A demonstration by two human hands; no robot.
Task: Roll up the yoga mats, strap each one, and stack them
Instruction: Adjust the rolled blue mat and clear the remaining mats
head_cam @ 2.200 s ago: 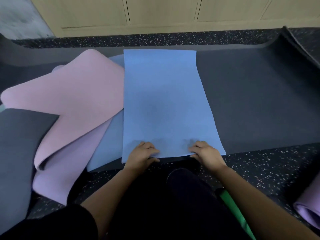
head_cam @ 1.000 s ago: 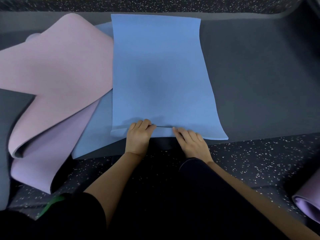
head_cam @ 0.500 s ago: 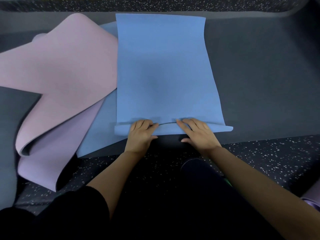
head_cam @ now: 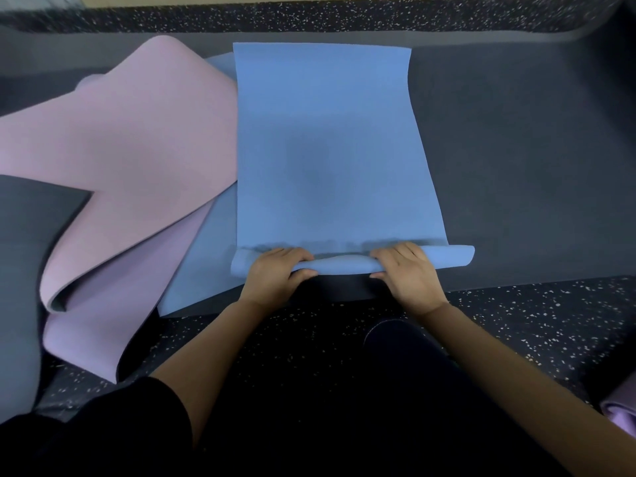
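Gripping the rolled near edge of the blue mat [head_cam: 327,149], I've got L hand [head_cam: 275,275] and R hand [head_cam: 409,275] both curled round the thin roll. Rest of it lies flat on a dark grey mat [head_cam: 516,166], w/ a folded pink mat [head_cam: 120,149] just beside its left edge.

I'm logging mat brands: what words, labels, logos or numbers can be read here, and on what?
None: no word, logo or number shows on the blue foam yoga mat, the pink foam mat, the dark grey mat or the speckled black floor.
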